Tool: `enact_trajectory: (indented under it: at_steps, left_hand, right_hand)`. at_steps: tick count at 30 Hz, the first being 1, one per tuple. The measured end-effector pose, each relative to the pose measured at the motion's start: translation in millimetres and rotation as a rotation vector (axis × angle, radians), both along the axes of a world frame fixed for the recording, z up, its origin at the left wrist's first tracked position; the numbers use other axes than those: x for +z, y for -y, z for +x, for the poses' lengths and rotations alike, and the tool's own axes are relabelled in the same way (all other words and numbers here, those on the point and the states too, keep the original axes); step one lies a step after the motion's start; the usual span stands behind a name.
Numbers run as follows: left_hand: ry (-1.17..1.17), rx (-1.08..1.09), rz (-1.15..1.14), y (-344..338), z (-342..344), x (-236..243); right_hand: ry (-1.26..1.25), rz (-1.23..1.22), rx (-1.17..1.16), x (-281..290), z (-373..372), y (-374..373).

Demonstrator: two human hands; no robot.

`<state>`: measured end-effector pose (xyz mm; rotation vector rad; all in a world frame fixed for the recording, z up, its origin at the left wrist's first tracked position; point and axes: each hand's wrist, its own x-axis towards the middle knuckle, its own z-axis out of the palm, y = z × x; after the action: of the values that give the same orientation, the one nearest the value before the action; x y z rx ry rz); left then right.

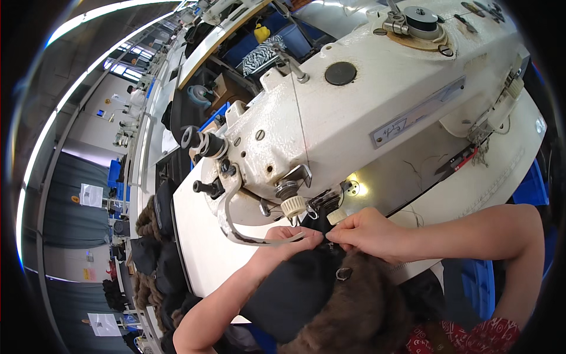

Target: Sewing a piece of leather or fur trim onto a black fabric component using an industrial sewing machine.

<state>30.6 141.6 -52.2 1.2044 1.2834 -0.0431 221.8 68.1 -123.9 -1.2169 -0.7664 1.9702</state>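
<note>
A black cloth hat with brown fur (365, 301), apparently an ear-flap hat, lies across the front of a white sewing machine (348, 112). Its black crown (292, 292) faces left, and a small metal ring (343, 274) sits against the fur. My left hand (295, 240) pinches the hat's black edge just below the presser foot area. Beside it, almost touching, my right hand (370, 234) pinches the same edge between thumb and fingers. The needle and the exact stitch spot are hidden behind the machine's parts and my fingertips. A curved white lever (227, 218) reaches down over my left hand.
Under the machine arm, a small lamp (354, 187) glows. Red-handled snips (463, 160) and loose threads lie on the white table (197, 248). Several black and fur hats (159, 259) are piled at left. A blue bin (477, 283) stands at right.
</note>
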Motion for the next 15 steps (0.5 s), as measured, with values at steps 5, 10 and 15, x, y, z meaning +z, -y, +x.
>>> enact_trajectory:
  at_steps: [5, 10, 15]
  left_hand:
    - [0.092, -0.068, 0.103, 5, -9, -17]
    - [-0.006, -0.132, 0.502, 9, -20, -36]
    - [-0.359, -0.390, 0.623, 3, -15, -26]
  right_hand:
    - [0.132, 0.048, -0.028, 8, -3, -3]
    - [0.375, 0.247, 0.042, 6, 6, 2]
    - [0.338, 0.380, -0.020, -10, 2, 6]
